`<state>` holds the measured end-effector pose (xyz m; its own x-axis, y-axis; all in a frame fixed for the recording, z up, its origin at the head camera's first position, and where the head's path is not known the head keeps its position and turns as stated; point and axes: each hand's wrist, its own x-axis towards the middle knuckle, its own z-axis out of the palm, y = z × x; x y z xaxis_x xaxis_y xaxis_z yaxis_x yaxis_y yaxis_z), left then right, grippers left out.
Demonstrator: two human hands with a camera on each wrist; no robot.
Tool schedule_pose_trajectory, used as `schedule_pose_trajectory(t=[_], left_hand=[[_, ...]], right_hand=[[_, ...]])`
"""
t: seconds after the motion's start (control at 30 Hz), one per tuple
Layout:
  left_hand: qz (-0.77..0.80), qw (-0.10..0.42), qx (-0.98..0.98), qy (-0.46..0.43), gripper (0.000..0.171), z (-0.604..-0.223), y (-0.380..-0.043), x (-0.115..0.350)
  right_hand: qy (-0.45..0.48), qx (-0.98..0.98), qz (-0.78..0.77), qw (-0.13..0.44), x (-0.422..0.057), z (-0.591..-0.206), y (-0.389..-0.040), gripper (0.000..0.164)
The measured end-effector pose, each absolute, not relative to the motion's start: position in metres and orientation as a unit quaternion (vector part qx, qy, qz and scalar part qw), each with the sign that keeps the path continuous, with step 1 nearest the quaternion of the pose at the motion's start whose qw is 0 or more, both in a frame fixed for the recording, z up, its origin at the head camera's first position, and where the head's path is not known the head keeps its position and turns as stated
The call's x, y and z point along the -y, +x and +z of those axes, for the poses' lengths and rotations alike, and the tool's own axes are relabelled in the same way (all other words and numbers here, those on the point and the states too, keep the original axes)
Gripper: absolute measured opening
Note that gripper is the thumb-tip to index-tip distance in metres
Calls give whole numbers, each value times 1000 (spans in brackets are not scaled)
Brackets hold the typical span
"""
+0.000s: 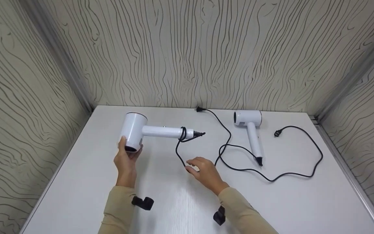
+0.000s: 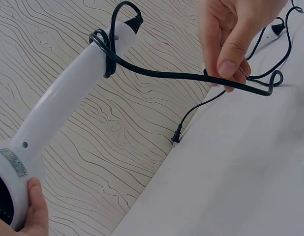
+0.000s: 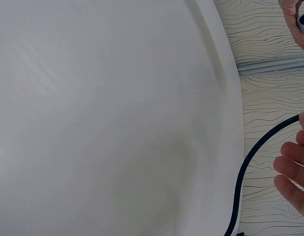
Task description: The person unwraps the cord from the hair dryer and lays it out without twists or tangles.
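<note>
On the left of the table is a white hair dryer [image 1: 161, 131], its body turned upright and its handle pointing right. My left hand [image 1: 127, 162] grips the lower end of the body. The black cord [image 2: 162, 74] is wrapped round the handle near its end and runs to my right hand [image 1: 208, 174]. Thumb and fingertips of that hand pinch the cord, seen crossing them in the left wrist view. Only the fingers [image 3: 292, 169] show at the right edge of the right wrist view, where the cord curves away from the thumb.
A second white hair dryer [image 1: 253, 136] lies farther right, its cord [image 1: 287, 175] looped loosely on the table [image 1: 174, 208]. One plug [image 1: 200, 109] is at the back edge; another plug [image 1: 277, 133] lies at the right. Patterned walls [image 1: 187, 55] enclose the back and sides.
</note>
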<state>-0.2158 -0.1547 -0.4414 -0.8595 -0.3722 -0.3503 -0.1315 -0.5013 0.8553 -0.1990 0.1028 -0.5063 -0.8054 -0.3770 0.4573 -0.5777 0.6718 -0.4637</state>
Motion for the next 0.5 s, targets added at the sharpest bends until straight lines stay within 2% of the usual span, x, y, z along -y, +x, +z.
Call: schedule_pose_trajectory(t=[0.5], left_hand=[[-824,71,505,247,75,-444,-215,152]], right_hand=[[254,890,347,154,-85,-492,-205,18]])
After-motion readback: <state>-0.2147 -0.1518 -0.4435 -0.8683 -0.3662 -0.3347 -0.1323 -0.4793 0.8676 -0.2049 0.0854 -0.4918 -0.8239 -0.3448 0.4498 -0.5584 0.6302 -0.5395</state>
